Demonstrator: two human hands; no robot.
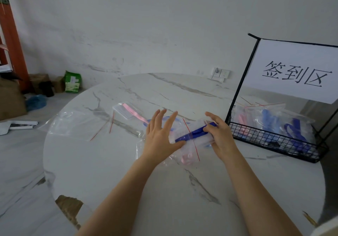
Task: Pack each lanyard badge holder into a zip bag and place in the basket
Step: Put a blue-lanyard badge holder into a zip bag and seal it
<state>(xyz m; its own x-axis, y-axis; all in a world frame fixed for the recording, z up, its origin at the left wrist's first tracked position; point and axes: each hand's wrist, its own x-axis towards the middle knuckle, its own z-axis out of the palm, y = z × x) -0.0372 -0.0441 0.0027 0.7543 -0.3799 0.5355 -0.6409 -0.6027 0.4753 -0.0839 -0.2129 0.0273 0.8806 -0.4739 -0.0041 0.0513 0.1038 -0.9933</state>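
Observation:
At the middle of the round marble table (128, 171), my right hand (219, 137) grips a clear zip bag (192, 140) with a blue lanyard (193, 133) inside. My left hand (161, 135) has its fingers spread straight, and its thumb touches the bag's left end. A pink lanyard (186, 158) lies under that bag. Further left, a badge holder with a pink lanyard (128, 111) lies on the table beside empty zip bags (76, 124). The black wire basket (274, 140) at the right holds several packed bags.
A white sign with black characters (296, 74) stands on the basket's black frame. Off the table at the left lie a green packet (72, 82), cardboard boxes (11, 96) and a blue bag (35, 102) on the floor. A wall socket (220, 73) sits behind the table.

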